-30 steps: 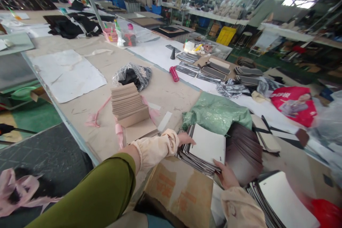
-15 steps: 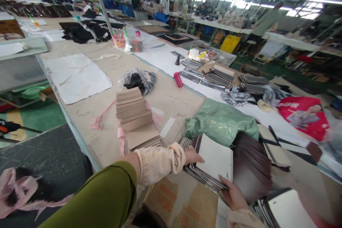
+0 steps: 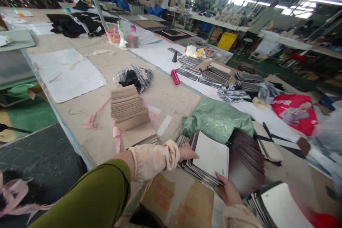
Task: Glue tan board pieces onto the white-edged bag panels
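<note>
A stack of white panels with dark edges (image 3: pixel 211 151) lies fanned out in front of me, partly over the cardboard box. My left hand (image 3: pixel 187 152) grips its left side, one finger reaching onto the top panel. At the near right corner my right hand (image 3: pixel 229 188) pinches the top panel, thumb above and the other fingers hidden below. Dark brown panels (image 3: pixel 245 165) lie fanned just right of this stack. Another pile of white panels (image 3: pixel 281 205) sits at the lower right.
A cardboard box (image 3: pixel 179 199) stands close before me. Left of the hands is a stack of tan boards (image 3: pixel 128 105) with pink ties. A green plastic bag (image 3: pixel 217 119) lies behind the panels. Farther off are a pink bottle (image 3: pixel 175 77), grey strips and a red bag (image 3: pixel 295 114).
The whole view has shifted slightly, with things appearing a little farther left. Both hands keep nearly the same places on the white panels.
</note>
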Demonstrator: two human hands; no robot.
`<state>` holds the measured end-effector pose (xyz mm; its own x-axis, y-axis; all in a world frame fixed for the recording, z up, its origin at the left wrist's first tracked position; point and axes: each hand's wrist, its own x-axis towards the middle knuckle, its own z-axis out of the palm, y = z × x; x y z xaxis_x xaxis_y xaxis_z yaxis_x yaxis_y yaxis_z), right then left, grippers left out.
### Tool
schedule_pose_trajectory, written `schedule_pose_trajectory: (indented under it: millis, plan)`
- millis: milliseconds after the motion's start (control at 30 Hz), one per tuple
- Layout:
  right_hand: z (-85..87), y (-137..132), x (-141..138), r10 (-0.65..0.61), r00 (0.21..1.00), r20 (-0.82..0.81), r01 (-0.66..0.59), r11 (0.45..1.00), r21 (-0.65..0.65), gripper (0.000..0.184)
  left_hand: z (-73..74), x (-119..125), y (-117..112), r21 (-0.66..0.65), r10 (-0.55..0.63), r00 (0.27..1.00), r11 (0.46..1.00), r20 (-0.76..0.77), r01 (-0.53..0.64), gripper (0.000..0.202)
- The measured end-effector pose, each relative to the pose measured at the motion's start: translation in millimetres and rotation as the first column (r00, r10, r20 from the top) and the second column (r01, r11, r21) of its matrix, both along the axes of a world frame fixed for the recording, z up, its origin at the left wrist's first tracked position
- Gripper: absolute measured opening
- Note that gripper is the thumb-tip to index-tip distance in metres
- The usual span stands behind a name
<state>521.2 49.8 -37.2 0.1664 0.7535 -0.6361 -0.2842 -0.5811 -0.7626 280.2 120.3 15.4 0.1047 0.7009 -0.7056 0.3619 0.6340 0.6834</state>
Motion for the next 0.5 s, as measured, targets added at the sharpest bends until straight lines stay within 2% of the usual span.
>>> schedule_pose_trajectory:
  millis: [133, 333, 500]
  plan:
    - [2.2, -0.8, -3.2, 0.000, 1.000, -0.012, 0.001, 1.000, 0.021, 0.051, 1.1, -1.3, 4.3, -0.054, 0.007, 0.999, 0.999, 0.053, -0.004, 0.090]
    - [6.4, -0.6, -7.1, -0.001, 1.000, -0.020, 0.001, 1.000, 0.003, 0.050, -2.9, -14.0, 22.3, -0.163, -0.017, 0.959, 0.984, 0.284, 0.065, 0.040]
    - [5.9, -0.2, -8.0, -0.021, 0.999, -0.039, 0.021, 1.000, -0.002, 0.047, -5.5, -12.6, 29.5, -0.149, -0.017, 0.959, 0.987, 0.284, 0.061, 0.028]
